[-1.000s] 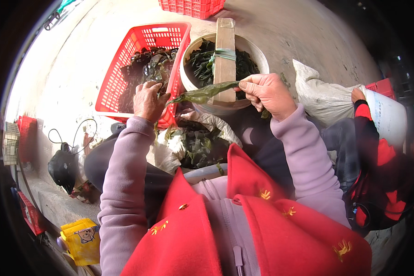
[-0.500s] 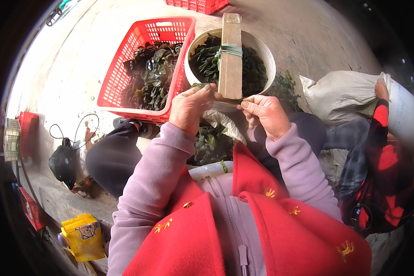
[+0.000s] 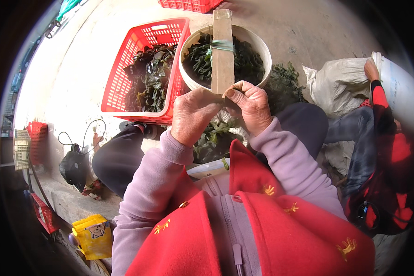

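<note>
My left hand [image 3: 193, 112] and my right hand [image 3: 252, 106] meet just in front of the near end of a wooden board [image 3: 222, 64]. Both are closed in a pinch on a small dark strip of seaweed [image 3: 219, 98], mostly hidden by the fingers. The board lies across a round white bucket [image 3: 267, 62] and has green twine tied round it. Dark green seaweed [image 3: 248, 64] fills the bucket beneath. More leafy seaweed [image 3: 212, 143] lies between my knees, below my hands, beside a pale container edge [image 3: 207, 169].
Left of the bucket stands a red plastic crate [image 3: 116, 89] of seaweed. A loose seaweed pile [image 3: 285, 85] lies to its right. Farther right, another person's hand [image 3: 371, 71] rests by a white sack [image 3: 338, 83] and white bucket [image 3: 400, 85]. A black bag [image 3: 73, 169] and yellow bag [image 3: 94, 237] are at left.
My hands have come closer together, and the right thumb is now folded over the fingers. The view has shifted slightly, so board, bucket and crate sit a little differently.
</note>
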A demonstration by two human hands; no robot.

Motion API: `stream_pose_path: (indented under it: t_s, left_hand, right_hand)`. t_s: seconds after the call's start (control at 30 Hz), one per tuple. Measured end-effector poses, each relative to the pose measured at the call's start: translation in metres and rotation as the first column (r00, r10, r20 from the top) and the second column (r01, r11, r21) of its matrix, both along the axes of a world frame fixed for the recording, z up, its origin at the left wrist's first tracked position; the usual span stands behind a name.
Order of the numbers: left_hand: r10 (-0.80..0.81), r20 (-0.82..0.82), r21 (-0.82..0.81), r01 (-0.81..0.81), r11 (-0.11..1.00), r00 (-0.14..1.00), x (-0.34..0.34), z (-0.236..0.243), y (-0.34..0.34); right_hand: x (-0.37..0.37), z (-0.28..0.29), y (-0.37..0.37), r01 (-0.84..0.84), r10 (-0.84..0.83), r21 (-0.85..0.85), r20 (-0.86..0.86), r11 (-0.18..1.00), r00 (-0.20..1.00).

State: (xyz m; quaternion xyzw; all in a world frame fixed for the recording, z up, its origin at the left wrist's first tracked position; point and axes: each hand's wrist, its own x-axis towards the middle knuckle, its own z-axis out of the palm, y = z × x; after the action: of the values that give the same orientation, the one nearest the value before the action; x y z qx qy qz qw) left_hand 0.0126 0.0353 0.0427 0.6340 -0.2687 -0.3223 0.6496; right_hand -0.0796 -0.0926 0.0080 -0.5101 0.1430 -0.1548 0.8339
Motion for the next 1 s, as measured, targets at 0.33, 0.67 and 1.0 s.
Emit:
stream_pose_path:
  t_s: [0.33, 0.67, 1.0]
  left_hand:
    - [-0.246, 0.013, -0.239, 0.241, 0.941, 0.969, 0.005, -0.024, 0.003]
    - [0.085, -0.119, -0.063, -0.093, 0.994, 0.989, 0.002, -0.051, -0.001]
    - [0.215, 0.244, -0.222, -0.161, 0.962, 0.946, 0.01, -0.045, -0.001]
  right_hand:
    - [-0.007, 0.0, -0.003, -0.275, 0.299, 0.409, 0.004, 0.87, 0.954]
    - [-0.003, 0.006, 0.008, -0.071, -0.016, -0.278, -0.301, 0.958, 0.953]
    - [0.0, -0.01, 0.005, -0.161, 0.2, 0.529, -0.016, 0.833, 0.98]
